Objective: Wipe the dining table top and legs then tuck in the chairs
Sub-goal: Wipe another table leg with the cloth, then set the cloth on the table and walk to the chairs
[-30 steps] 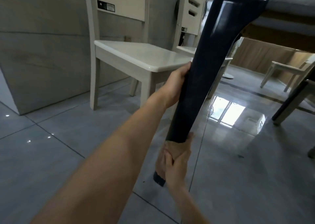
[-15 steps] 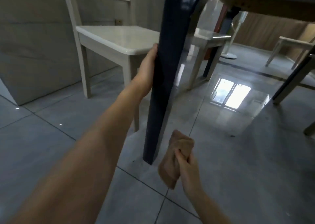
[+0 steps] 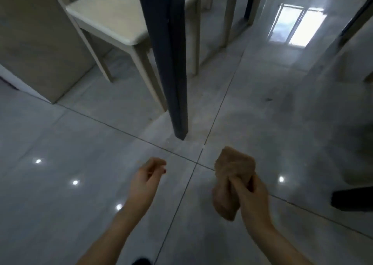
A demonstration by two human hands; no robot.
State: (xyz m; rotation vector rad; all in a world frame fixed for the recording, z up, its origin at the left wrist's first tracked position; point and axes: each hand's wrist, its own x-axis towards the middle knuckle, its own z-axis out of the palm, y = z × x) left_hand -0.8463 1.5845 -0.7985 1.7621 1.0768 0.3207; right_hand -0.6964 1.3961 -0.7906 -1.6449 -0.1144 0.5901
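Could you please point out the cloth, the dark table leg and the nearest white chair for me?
cloth [image 3: 234, 169]: head view, upper bunched part above the fingers.
dark table leg [image 3: 171, 63]: head view, middle of its length.
white chair [image 3: 113, 16]: head view, seat top.

Dark table leg [image 3: 171, 63] stands on grey tile floor [image 3: 60, 204]. White chair [image 3: 121, 16] just behind it, to its left. Near side of leg, apart from it: left hand [image 3: 146, 181] empty, fingers loosely curled; right hand [image 3: 250, 196] gripping bunched tan cloth [image 3: 232, 176].
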